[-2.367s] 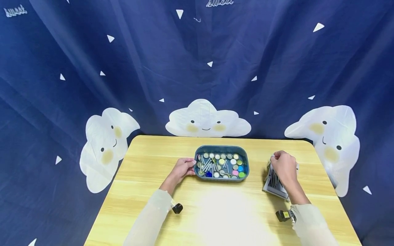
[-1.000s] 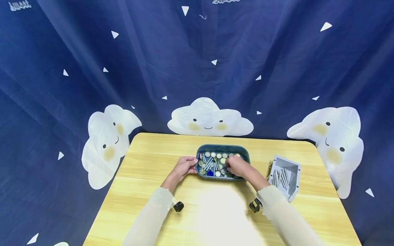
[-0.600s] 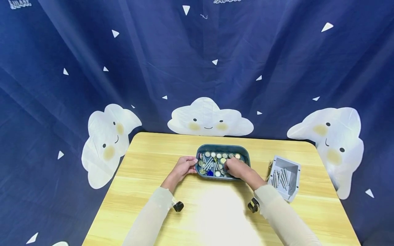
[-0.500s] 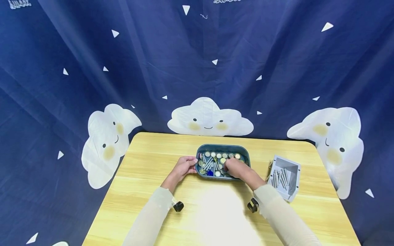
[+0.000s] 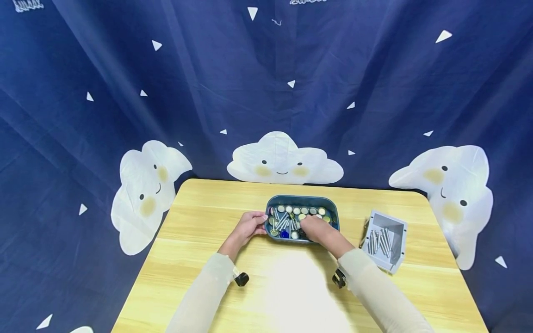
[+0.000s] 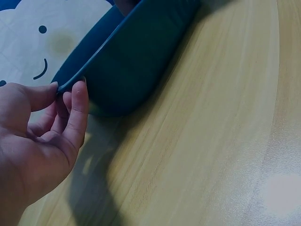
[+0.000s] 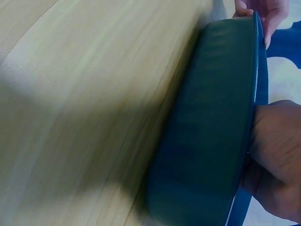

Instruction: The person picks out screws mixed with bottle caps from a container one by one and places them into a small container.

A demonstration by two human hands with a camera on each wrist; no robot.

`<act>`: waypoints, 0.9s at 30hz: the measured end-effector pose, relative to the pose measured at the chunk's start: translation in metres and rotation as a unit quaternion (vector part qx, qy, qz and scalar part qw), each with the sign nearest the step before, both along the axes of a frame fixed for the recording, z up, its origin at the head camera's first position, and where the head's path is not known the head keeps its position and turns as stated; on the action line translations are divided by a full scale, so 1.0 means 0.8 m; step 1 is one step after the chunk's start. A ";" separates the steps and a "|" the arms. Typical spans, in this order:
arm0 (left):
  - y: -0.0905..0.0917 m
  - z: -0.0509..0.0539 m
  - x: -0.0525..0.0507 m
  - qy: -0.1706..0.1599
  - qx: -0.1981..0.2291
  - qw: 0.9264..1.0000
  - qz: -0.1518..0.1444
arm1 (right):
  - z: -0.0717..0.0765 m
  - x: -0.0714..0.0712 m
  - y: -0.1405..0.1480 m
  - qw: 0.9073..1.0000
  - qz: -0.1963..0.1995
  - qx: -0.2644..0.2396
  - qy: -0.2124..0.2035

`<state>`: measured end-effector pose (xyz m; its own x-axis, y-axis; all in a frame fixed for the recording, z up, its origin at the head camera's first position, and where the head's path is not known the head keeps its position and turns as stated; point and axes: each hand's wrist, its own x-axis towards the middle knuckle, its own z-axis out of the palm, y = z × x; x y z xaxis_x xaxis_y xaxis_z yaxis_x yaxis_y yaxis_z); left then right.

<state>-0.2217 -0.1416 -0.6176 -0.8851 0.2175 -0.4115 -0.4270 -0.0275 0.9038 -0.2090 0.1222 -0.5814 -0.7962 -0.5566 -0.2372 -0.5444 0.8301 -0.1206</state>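
A dark blue-green box [image 5: 300,200] holds metal bolts [image 5: 281,223] and round caps [image 5: 296,210] of several colours. Its left end is held by my left hand [image 5: 247,226]; in the left wrist view the thumb and fingers of that hand [image 6: 47,125] pinch the rim of the box [image 6: 136,61]. My right hand [image 5: 319,231] reaches down into the right half of the box among the caps. From the right wrist, the back of this hand [image 7: 278,157] shows over the box wall [image 7: 207,122]; its fingertips are hidden inside, so whatever they touch is unseen.
To the right of the box stands a grey bin [image 5: 400,231] with several metal bolts [image 5: 380,241] lying in it. Both containers rest on a light wooden table [image 5: 208,203]. A dark blue curtain [image 5: 266,92] with clouds hangs behind the table.
My right hand has come from above the grey bin into the blue-green box, and lately shifted slightly left among the caps. The left hand keeps its hold on the rim.
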 end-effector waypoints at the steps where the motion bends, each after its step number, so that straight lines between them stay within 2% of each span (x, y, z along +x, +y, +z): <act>1: 0.000 0.000 0.000 0.000 0.001 1.000 0.000 | 0.000 0.000 0.000 1.000 0.001 0.002 0.000; 6: 0.001 -0.001 0.000 -0.003 0.001 1.000 0.001 | 0.003 0.000 0.000 1.000 -0.001 -0.002 0.001; 12: 0.001 0.000 0.000 0.000 0.004 1.000 -0.001 | 0.011 0.001 0.005 0.999 -0.030 -0.027 -0.017; 15: 0.001 0.000 0.000 0.003 0.003 1.000 -0.002 | 0.019 0.002 0.009 0.998 -0.046 -0.034 -0.022; 22: 0.000 -0.001 -0.001 0.004 -0.005 1.000 0.004 | 0.037 0.002 0.024 0.997 -0.046 -0.069 0.001; 27: 0.000 0.000 -0.001 0.001 -0.007 1.000 0.003 | 0.046 0.002 0.040 0.993 -0.078 -0.091 -0.024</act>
<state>-0.2225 -0.1412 -0.6177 -0.8875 0.2059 -0.4122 -0.4246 -0.0181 0.9052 -0.2070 0.1542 -0.5443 -0.8659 -0.4653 -0.1834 -0.4018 0.8655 -0.2990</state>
